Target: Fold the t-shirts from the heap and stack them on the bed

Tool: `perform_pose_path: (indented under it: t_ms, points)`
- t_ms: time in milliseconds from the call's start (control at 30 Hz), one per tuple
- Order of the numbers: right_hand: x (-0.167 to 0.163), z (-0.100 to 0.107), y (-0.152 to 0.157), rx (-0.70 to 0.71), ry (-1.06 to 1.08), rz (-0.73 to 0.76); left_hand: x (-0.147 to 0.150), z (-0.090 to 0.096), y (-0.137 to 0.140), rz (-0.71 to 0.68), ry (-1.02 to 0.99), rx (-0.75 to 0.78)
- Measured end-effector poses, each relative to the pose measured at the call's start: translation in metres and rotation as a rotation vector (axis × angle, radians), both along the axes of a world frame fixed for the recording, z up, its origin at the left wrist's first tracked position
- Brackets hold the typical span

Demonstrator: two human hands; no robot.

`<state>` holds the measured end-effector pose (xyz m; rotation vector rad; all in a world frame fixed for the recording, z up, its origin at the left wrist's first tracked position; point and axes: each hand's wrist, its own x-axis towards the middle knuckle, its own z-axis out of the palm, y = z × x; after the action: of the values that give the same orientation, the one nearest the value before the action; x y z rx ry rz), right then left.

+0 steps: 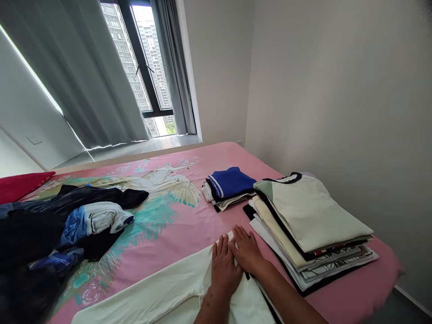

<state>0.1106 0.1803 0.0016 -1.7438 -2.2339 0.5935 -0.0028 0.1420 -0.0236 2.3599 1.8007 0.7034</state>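
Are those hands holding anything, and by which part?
Nothing looks gripped: the left hand and right hand lie flat on the white garment, near its far edge.

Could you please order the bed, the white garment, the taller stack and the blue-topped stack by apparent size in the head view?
1. Bed
2. White garment and taller stack, too alike to rank
3. Blue-topped stack

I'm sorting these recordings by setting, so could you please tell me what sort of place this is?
Most likely a bedroom in a home: there is a broad pink-covered bed, with long grey curtains at a window facing high-rise buildings.
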Motion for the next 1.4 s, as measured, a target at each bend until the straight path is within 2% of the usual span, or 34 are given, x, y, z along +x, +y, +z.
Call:
perform_pose_path:
  t_ms: [67, 133, 267, 367, 467, 567, 767, 900, 967, 1033, 1133, 1233, 1300, 1400]
  points:
    - [0.006, 0.002, 0.002, -0.02, -0.003, -0.068, 0.0, 0.0, 0.0, -0.006, 0.018, -0.009]
    - [0.01, 0.01, -0.005, 0.024, 0.012, -0.096, 0.0, -0.002, 0.0, -0.009, 0.026, -0.018]
    - [0.003, 0.025, -0.043, 0.151, 0.04, 0.037, 0.001, 0.0, 0.004, -0.007, 0.024, -0.104]
    - [-0.007, 0.022, -0.08, 0.189, 0.024, 0.074, -0.002, 0.006, 0.012, -0.018, 0.048, -0.235]
    - [-0.011, 0.011, -0.114, 0.263, -0.038, 0.022, -0.008, 0.016, 0.015, -0.051, 0.06, -0.255]
    - [-0.009, -0.004, -0.144, 0.405, -0.12, -0.005, -0.013, 0.026, 0.008, -0.112, 0.068, -0.219]
    - [0.012, -0.06, -0.177, 0.63, -0.207, -0.012, -0.002, 0.033, 0.002, -0.247, 0.111, -0.207]
    - [0.017, -0.094, -0.186, 0.718, -0.207, -0.139, 0.015, 0.026, 0.02, -0.202, 0.146, -0.238]
    - [0.014, -0.1, -0.187, 0.765, -0.206, -0.19, 0.021, 0.021, 0.027, -0.146, 0.166, -0.256]
    - [0.013, -0.098, -0.188, 0.798, -0.206, -0.163, 0.026, 0.017, 0.031, -0.112, 0.189, -0.272]
    - [0.021, -0.084, -0.193, 0.743, -0.11, -0.163, 0.028, 0.019, 0.034, -0.104, 0.227, -0.296]
    - [0.046, -0.062, -0.205, 0.574, 0.183, -0.219, 0.026, 0.029, 0.04, -0.125, 0.263, -0.303]
    - [0.068, -0.044, -0.213, 0.372, 0.423, -0.298, 0.025, 0.038, 0.048, -0.16, 0.285, -0.282]
    - [0.093, -0.019, -0.214, -0.046, 0.681, -0.453, 0.024, 0.054, 0.065, -0.248, 0.329, -0.228]
